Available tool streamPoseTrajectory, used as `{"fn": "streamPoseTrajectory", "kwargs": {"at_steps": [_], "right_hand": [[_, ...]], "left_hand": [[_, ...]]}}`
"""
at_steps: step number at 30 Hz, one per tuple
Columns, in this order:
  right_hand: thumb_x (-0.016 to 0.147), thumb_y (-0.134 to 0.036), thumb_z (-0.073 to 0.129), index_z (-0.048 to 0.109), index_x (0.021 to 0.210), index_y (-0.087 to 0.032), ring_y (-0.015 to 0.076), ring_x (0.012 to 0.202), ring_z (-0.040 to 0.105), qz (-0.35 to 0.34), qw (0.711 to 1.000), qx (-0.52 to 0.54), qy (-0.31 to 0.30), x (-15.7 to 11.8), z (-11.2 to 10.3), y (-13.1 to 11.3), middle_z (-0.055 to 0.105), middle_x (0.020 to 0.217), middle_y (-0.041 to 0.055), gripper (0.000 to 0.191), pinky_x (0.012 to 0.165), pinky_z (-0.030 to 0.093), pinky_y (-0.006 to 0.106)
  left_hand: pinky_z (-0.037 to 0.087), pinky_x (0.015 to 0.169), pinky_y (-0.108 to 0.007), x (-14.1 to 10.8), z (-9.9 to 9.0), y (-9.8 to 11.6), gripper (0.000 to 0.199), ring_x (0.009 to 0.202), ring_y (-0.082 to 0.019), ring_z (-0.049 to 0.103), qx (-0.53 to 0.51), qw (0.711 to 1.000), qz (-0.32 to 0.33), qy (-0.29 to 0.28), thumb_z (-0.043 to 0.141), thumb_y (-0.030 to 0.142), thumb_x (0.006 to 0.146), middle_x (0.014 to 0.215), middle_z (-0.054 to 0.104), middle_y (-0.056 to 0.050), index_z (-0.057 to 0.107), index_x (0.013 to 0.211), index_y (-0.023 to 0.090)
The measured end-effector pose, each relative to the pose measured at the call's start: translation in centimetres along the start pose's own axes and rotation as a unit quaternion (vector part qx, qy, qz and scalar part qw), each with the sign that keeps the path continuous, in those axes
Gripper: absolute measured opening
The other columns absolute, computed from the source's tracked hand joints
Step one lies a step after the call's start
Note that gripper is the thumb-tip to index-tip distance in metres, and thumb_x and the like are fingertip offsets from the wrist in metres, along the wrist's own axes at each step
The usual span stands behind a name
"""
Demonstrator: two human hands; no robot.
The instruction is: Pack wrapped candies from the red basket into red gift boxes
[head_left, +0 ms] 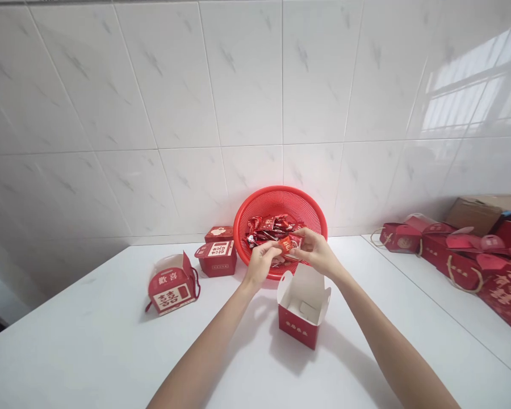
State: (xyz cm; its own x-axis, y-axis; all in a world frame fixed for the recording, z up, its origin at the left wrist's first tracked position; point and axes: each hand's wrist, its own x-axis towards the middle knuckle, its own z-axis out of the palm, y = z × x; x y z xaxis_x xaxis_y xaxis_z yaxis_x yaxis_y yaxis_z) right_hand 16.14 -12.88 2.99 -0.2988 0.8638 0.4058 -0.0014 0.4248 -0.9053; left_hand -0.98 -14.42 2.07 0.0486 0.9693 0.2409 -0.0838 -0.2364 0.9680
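Between my two hands is a small red candy packet [287, 244], raised over the front rim of a red plastic basket [281, 197]. My left hand [262, 260] pinches its left end, and my right hand [315, 253] grips the right end. Many red-wrapped candies [266, 226] lie in the basket, which leans against the wall. Just below my hands stands an open red gift box [298, 324], white inside, its flaps up; no candy shows in it.
Left of the basket are a red box with white label [216, 258] and a corded red gift box [172, 287]. Several red boxes with rope handles [440, 250] and a cardboard carton [477, 215] line the right side. A tiled wall [251, 85] closes off the white table [111, 352].
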Motion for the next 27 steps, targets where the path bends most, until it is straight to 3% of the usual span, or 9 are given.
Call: {"fn": "streamPoseTrajectory", "kwargs": {"at_steps": [6,10,14,20,23,27], "right_hand": [[0.067,-0.036,0.08,0.064,0.095,-0.022,0.0185,0.071,0.064,0.005,1.0,-0.02,-0.018,-0.3,-0.4,0.2,0.069,0.083,0.0017,0.035,0.065,0.052,0.032],[0.069,-0.029,0.074,0.065,0.094,-0.021,0.0147,0.064,0.058,-0.018,0.998,-0.046,-0.031,-0.4,-0.4,-0.1,0.068,0.087,0.002,0.028,0.06,0.049,0.03],[0.073,-0.027,0.069,0.064,0.096,-0.021,0.0126,0.06,0.054,-0.024,0.997,-0.063,-0.045,-0.5,-0.5,-0.4,0.066,0.084,0.0007,0.024,0.058,0.046,0.028],[0.074,-0.035,0.076,0.064,0.103,-0.022,0.0135,0.061,0.055,-0.024,0.998,-0.055,-0.026,-0.4,-0.7,-0.1,0.066,0.085,0.0012,0.034,0.06,0.048,0.031],[0.072,-0.041,0.08,0.062,0.103,-0.024,0.0181,0.072,0.063,-0.023,1.0,-0.002,0.014,-0.3,-1.4,-0.4,0.067,0.083,0.0007,0.039,0.069,0.054,0.035],[0.07,-0.046,0.082,0.061,0.102,-0.024,0.0228,0.082,0.069,-0.012,0.998,0.03,0.053,-0.3,-2.6,-1.0,0.072,0.089,0.003,0.044,0.08,0.057,0.042]], "left_hand": [[0.052,0.067,-0.027,0.2,0.0,-0.3,0.039,0.066,-0.015,0.062,0.029,0.999,-0.012,-0.009,0.075,0.054,0.067,0.069,0.07,-0.003,0.071,0.069,0.015],[0.053,0.07,-0.027,0.5,-0.1,-0.9,0.035,0.069,-0.016,0.065,-0.008,0.999,-0.051,0.003,0.078,0.049,0.064,0.07,0.072,-0.003,0.073,0.069,0.015],[0.053,0.068,-0.026,0.5,-0.3,-1.0,0.035,0.069,-0.015,0.065,-0.022,0.999,-0.027,0.007,0.08,0.045,0.063,0.075,0.073,-0.002,0.077,0.082,0.016],[0.047,0.053,-0.021,1.2,-1.0,-1.4,0.034,0.051,-0.008,0.053,-0.048,0.997,-0.031,0.048,0.083,0.046,0.061,0.056,0.062,0.003,0.073,0.07,0.014],[0.049,0.054,-0.023,1.7,-1.8,-2.0,0.036,0.049,-0.009,0.055,-0.036,0.996,-0.029,0.081,0.082,0.045,0.064,0.054,0.062,0.003,0.072,0.079,0.014],[0.057,0.069,-0.03,2.2,-2.7,-3.0,0.045,0.063,-0.016,0.069,0.0,0.995,-0.064,0.076,0.082,0.027,0.064,0.07,0.074,-0.003,0.069,0.104,0.012]]}}
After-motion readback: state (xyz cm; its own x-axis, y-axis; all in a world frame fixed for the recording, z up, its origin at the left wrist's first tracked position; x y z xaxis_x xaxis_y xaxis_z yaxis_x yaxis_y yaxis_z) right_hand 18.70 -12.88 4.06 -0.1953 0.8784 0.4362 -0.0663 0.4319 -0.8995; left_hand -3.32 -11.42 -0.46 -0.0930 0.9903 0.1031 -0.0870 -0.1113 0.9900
